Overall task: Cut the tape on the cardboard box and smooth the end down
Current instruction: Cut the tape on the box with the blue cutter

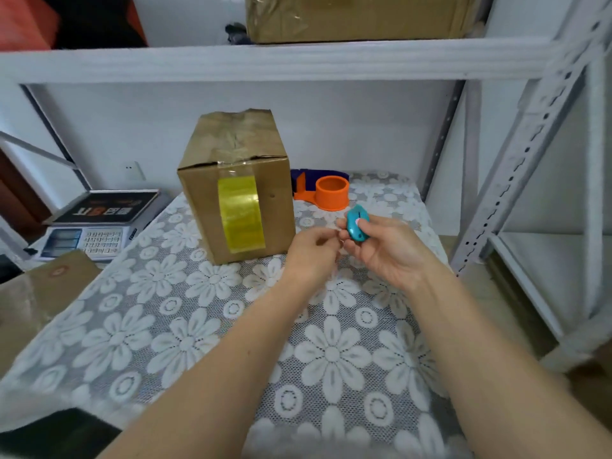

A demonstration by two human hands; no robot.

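Observation:
A cardboard box stands on the lace-covered table, its top flaps sealed with clear tape. A roll of yellow tape hangs against the box's front face, still joined to the tape on top. My right hand grips a small teal cutter just right of the box, thumb on its upper side. Beside it, my left hand has its fingers curled, fingertips close to the cutter; whether they pinch anything I cannot tell.
An orange and blue tape dispenser sits behind my hands, right of the box. A weighing scale stands at the left edge. A white metal shelf frame rises on the right; another carton rests on the shelf above.

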